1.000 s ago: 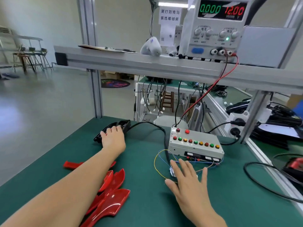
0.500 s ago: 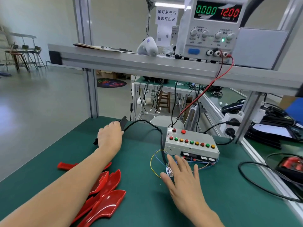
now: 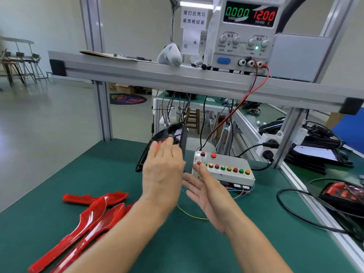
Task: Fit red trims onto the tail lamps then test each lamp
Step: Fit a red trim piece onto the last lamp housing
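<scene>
Above green bench (image 3: 102, 170), left hand (image 3: 161, 170) grips black tail lamp (image 3: 173, 133); right hand (image 3: 208, 196) spread open nearby.

Single head-worn wide-angle view, looking forward and down from close above a green workbench (image 3: 110, 170), both forearms entering from the near edge, a shelf beam (image 3: 177, 75) crossing high and far, open floor far left.

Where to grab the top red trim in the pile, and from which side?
Probably the narrow stem of the top red trim, taken from above with the grip across its width. The stem is slim and the trim lies flat on the green mat; its broad end overlaps the other trims.
</scene>
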